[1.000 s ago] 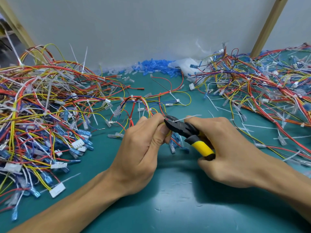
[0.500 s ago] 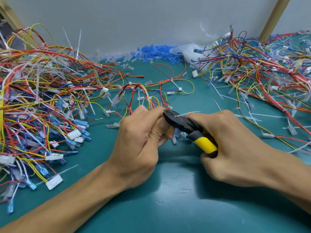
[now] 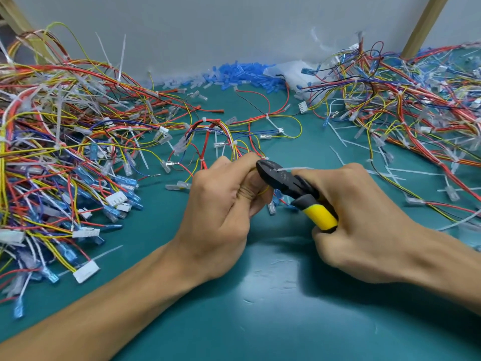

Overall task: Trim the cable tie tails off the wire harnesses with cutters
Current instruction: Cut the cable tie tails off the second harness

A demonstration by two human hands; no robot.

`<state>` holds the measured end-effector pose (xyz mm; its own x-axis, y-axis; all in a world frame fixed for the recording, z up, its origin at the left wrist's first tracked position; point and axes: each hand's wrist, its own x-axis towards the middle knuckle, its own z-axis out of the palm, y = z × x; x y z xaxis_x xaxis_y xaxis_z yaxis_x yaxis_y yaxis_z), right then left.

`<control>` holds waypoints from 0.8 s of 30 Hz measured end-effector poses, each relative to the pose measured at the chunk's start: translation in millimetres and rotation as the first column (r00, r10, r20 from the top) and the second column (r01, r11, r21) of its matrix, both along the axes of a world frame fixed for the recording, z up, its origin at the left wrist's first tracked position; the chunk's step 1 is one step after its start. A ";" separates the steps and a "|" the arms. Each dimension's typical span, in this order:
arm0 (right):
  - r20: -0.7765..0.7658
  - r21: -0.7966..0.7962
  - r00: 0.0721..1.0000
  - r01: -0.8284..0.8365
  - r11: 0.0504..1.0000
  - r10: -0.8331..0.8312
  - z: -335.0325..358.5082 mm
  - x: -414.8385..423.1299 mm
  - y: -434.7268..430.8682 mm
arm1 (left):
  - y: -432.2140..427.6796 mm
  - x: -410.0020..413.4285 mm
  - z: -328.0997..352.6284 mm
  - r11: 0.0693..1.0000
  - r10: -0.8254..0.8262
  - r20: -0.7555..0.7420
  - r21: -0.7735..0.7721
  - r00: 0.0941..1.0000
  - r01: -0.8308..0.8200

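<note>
Left hand (image 3: 218, 204) pinches the wire harness (image 3: 217, 125); right hand (image 3: 364, 217) grips cutters (image 3: 285, 178), nose pointing diagonally up-left at a tie tail (image 3: 296, 168).

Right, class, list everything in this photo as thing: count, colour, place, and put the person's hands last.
cutters: one, black and yellow, centre
wire harness: one, red and yellow, centre
left harness pile: one, multicoloured, left
right harness pile: one, multicoloured, right
terminal sleeves: many, blue, back wall
loose tie tails: several, white, right of table
table: one, teal, underneath
left hand: one, grips the wire harness
right hand: one, grips the cutters
</note>
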<state>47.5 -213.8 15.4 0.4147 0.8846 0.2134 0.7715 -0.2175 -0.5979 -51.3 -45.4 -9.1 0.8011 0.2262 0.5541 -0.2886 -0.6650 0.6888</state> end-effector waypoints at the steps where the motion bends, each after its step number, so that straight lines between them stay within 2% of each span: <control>1: -0.020 0.003 1.000 -0.003 1.000 0.003 1.1 -0.2 0.3 | 0.2 0.5 0.2 1.000 0.001 0.000 -0.002 1.000 -0.001; 7: -0.097 -0.009 0.995 -0.026 1.000 0.025 10.5 -4.0 0.6 | 1.9 -1.1 1.0 0.999 -0.016 0.023 -0.036 1.000 0.016; 16: -0.255 0.043 0.965 -0.053 0.998 0.062 8.4 -4.9 -2.4 | 2.0 0.3 7.4 1.000 -0.008 0.064 0.007 0.998 0.008; 21: 0.015 0.047 1.000 0.023 0.999 -0.024 5.0 3.2 2.5 | 3.1 2.1 7.8 1.000 0.010 0.072 -0.028 0.997 -0.007; 24: 0.105 0.045 0.994 0.020 0.999 -0.025 3.4 6.4 0.9 | 4.9 2.3 5.1 0.999 0.032 0.085 -0.044 0.996 -0.029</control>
<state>53.8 -212.9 18.8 0.4075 0.8643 0.2948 0.8259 -0.2111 -0.5229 -49.1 -40.5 -4.0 0.7435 0.2750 0.6096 -0.3278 -0.6447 0.6906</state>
